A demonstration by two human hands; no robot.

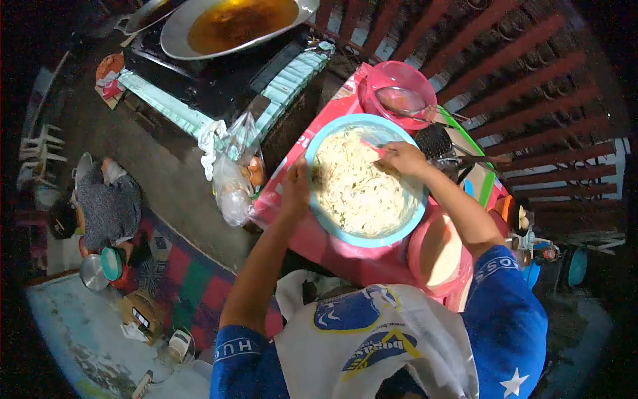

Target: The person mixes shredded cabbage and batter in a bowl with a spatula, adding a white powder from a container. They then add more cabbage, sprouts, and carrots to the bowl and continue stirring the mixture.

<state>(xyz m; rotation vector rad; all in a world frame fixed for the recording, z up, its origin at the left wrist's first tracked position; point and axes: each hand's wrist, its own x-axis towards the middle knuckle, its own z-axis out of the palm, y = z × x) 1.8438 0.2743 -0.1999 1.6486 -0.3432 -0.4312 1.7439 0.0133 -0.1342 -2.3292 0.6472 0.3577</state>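
A light blue basin [372,241] holds a pale, creamy mixture [359,183] flecked with green bits. My left hand [296,187] is closed on the basin's left rim. Over the basin's upper right part, my right hand [403,159] grips a pink utensil [371,145]. Its far end is in the mixture, so I cannot make out its exact kind. Close to the basin's lower right side sits a pink tub [432,256] with something pale in it. Behind the basin stands a pink bowl [392,73] with a wire strainer [401,100] resting across it.
A wide pan of oil [242,26] sits on the stove [199,83] at upper left. Plastic bags with eggs [254,171] hang by the table's left edge. Utensils lie on a green-edged tray [482,179] at right. Another person [109,199] is low at far left.
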